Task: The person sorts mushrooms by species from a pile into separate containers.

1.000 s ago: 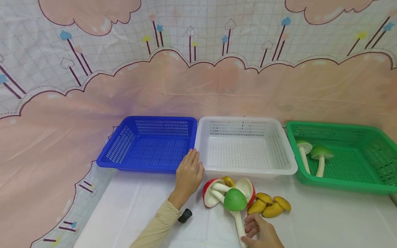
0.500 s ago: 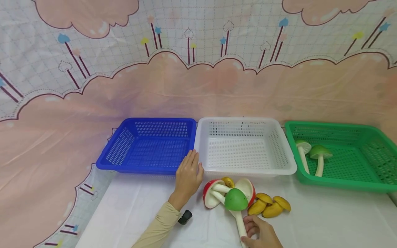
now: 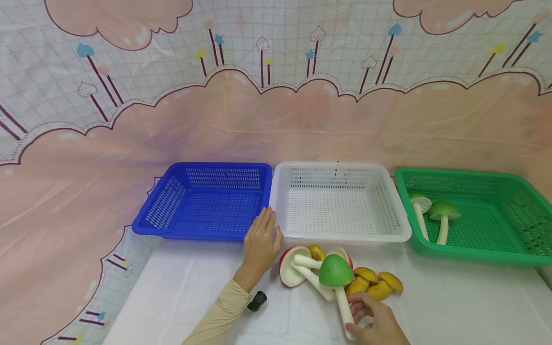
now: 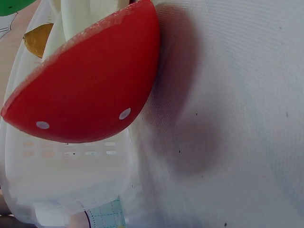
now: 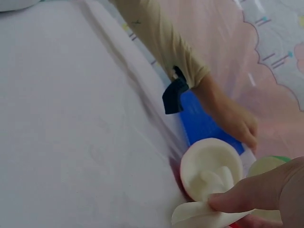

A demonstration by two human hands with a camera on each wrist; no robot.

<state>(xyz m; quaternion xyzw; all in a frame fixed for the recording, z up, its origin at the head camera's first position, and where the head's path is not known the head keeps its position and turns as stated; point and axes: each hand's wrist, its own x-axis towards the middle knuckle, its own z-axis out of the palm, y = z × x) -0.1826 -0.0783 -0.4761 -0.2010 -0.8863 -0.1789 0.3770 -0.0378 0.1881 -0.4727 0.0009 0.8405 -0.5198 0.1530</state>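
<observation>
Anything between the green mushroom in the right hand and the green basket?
Yes: two yellow mushrooms lie just beyond the right hand, between the green mushroom and the green basket, whose near rim also stands up. Lifting over both should probably do; nothing else visible blocks.

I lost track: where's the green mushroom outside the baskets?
In the head view, the green mushroom is right of centre near the bottom, its stem in the right hand, its cap just left of two yellow mushrooms.
</observation>
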